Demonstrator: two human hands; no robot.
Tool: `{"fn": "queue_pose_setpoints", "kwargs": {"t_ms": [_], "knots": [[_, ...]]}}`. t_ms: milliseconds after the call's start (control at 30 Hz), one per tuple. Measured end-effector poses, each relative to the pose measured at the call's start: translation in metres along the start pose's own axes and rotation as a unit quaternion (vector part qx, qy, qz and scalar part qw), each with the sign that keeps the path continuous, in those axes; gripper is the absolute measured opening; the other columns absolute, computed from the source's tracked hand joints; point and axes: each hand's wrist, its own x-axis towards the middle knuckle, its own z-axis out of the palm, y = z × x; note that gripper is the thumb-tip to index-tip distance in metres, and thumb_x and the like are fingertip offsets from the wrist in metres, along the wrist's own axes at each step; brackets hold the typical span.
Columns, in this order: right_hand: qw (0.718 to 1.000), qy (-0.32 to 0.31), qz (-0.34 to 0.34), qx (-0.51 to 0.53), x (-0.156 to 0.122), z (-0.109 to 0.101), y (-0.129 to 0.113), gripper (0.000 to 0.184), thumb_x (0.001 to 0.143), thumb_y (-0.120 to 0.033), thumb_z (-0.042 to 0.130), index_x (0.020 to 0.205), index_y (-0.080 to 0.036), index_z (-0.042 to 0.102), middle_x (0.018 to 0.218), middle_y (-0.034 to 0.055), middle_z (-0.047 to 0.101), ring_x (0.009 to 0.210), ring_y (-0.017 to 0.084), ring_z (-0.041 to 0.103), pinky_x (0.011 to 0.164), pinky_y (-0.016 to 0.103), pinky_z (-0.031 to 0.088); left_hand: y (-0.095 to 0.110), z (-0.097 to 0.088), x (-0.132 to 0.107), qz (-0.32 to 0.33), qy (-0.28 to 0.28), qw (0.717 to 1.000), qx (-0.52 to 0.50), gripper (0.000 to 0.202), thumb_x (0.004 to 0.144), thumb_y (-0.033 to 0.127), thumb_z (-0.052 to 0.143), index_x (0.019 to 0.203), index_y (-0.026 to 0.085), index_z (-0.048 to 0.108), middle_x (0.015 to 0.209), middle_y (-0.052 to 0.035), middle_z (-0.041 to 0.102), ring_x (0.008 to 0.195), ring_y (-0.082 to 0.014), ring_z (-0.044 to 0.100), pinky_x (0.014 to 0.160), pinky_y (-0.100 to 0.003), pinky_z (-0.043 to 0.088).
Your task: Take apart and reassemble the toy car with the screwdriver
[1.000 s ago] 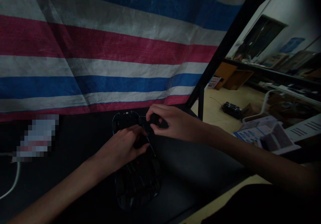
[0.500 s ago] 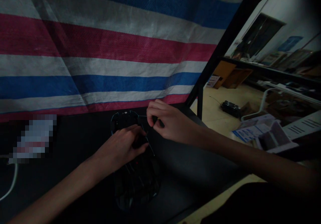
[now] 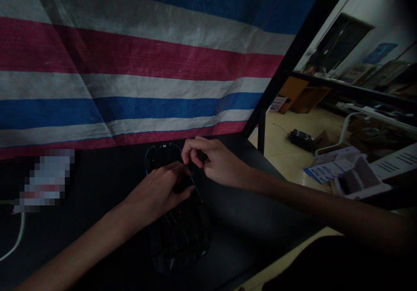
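A black, car-shaped device [image 3: 179,234] with thin blue edging and a small red spot lies lengthwise on the dark table [image 3: 241,213]. My left hand [image 3: 164,184] rests over its middle, fingers bent down onto it and thumb at its right edge. What those fingertips grip is mostly hidden in the dark. Close to the right edge of the device's far half, my right hand [image 3: 203,158] has its fingers curled in towards the thumb. Anything small between them is too dark to make out.
A striped woven sheet [image 3: 146,65] hangs behind the table, beside a black frame post [image 3: 260,126]. A blurred-out flat object [image 3: 47,180] with a white cable [image 3: 19,234] lies at left. Beyond, an open box [image 3: 355,176] and a black device [image 3: 301,139] are on the floor.
My right hand has moved slightly left and down, nearer the device. A thin light line between it and the device no longer shows. My left hand stays almost in place.
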Motion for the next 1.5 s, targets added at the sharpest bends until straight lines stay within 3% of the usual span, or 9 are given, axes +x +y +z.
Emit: {"fn": "queue_pose_setpoints", "kwargs": {"t_ms": [200, 267, 333, 433, 600, 833, 1100, 1267, 1500], "knots": [[0.997, -0.057, -0.009, -0.059, -0.001, -0.012, -0.010, 0.037, 0.080, -0.003, 0.049, 0.112, -0.021, 0.058, 0.115, 0.0057, 0.066, 0.100, 0.017, 0.060, 0.088, 0.030, 0.044, -0.001, 0.000, 0.000, -0.001, -0.002, 1.000, -0.002, 0.031, 0.095, 0.040, 0.060, 0.115, 0.017, 0.066, 0.103, -0.0085, 0.072, 0.078, -0.0216, 0.068, 0.070, -0.036, 0.050], [0.987, -0.055, 0.022, -0.150, -0.003, -0.017, -0.013, 0.024, 0.096, -0.018, 0.051, 0.118, -0.020, 0.057, 0.113, 0.0079, 0.068, 0.095, 0.019, 0.063, 0.085, 0.032, 0.044, -0.001, 0.000, 0.000, -0.001, -0.008, 1.000, 0.002, 0.033, 0.095, 0.040, 0.059, 0.117, 0.016, 0.066, 0.103, -0.0088, 0.072, 0.077, -0.0209, 0.068, 0.070, -0.036, 0.050], [0.964, -0.057, 0.062, -0.251, -0.004, -0.020, -0.015, 0.024, 0.105, -0.031, 0.043, 0.119, -0.018, 0.058, 0.100, 0.0088, 0.071, 0.085, 0.021, 0.065, 0.077, 0.033, 0.042, -0.002, 0.000, 0.000, 0.001, -0.005, 1.000, 0.008, 0.034, 0.096, 0.041, 0.059, 0.118, 0.017, 0.066, 0.101, -0.0081, 0.073, 0.076, -0.0202, 0.068, 0.070, -0.035, 0.050], [0.953, -0.072, 0.067, -0.287, -0.006, -0.024, -0.015, 0.023, 0.108, -0.030, 0.041, 0.115, -0.018, 0.059, 0.090, 0.0060, 0.070, 0.080, 0.019, 0.065, 0.071, 0.032, 0.039, -0.004, 0.002, 0.000, 0.003, -0.002, 1.000, 0.010, 0.033, 0.096, 0.042, 0.059, 0.118, 0.018, 0.066, 0.102, -0.0071, 0.072, 0.078, -0.0200, 0.068, 0.072, -0.035, 0.050], [0.976, -0.060, 0.003, -0.208, -0.009, -0.033, -0.017, 0.018, 0.099, -0.026, 0.059, 0.115, -0.019, 0.060, 0.106, 0.0040, 0.069, 0.090, 0.017, 0.064, 0.075, 0.029, 0.042, -0.002, 0.000, 0.001, -0.003, -0.007, 1.000, 0.011, 0.032, 0.096, 0.041, 0.060, 0.114, 0.016, 0.066, 0.100, -0.0079, 0.072, 0.076, -0.0205, 0.067, 0.070, -0.036, 0.050], [0.988, -0.098, -0.080, -0.093, -0.007, -0.036, -0.021, 0.031, 0.085, -0.001, 0.059, 0.111, -0.019, 0.061, 0.109, 0.0033, 0.067, 0.103, 0.016, 0.059, 0.090, 0.029, 0.043, 0.000, -0.002, 0.001, -0.002, -0.006, 1.000, 0.003, 0.031, 0.096, 0.041, 0.060, 0.115, 0.018, 0.067, 0.100, -0.0063, 0.072, 0.076, -0.0203, 0.067, 0.068, -0.035, 0.048], [0.994, -0.059, -0.075, -0.055, -0.005, -0.015, -0.018, 0.053, 0.067, 0.013, 0.041, 0.102, -0.019, 0.064, 0.082, -0.0021, 0.060, 0.091, 0.015, 0.055, 0.081, 0.026, 0.041, -0.011, 0.006, 0.000, 0.004, 0.009, 0.999, 0.036, 0.027, 0.095, 0.044, 0.060, 0.102, 0.018, 0.065, 0.092, -0.0059, 0.071, 0.076, -0.0226, 0.070, 0.067, -0.036, 0.048], [0.997, -0.025, -0.023, 0.065, -0.003, -0.003, -0.016, 0.046, 0.069, 0.009, 0.042, 0.097, -0.019, 0.066, 0.063, -0.0075, 0.049, 0.069, 0.012, 0.055, 0.072, 0.025, 0.042, -0.004, 0.001, 0.001, -0.007, -0.009, 1.000, 0.021, 0.028, 0.094, 0.039, 0.061, 0.112, 0.018, 0.065, 0.101, -0.0072, 0.072, 0.081, -0.0233, 0.071, 0.069, -0.036, 0.050], [0.936, 0.023, 0.060, 0.345, 0.003, 0.008, 0.006, 0.042, 0.055, -0.002, 0.038, 0.082, -0.018, 0.065, 0.049, -0.0099, 0.047, 0.052, 0.011, 0.048, 0.066, 0.025, 0.044, -0.004, 0.000, 0.002, -0.004, -0.007, 1.000, 0.015, 0.030, 0.096, 0.042, 0.060, 0.115, 0.019, 0.065, 0.098, -0.0055, 0.071, 0.074, -0.0204, 0.067, 0.067, -0.035, 0.049]]}}
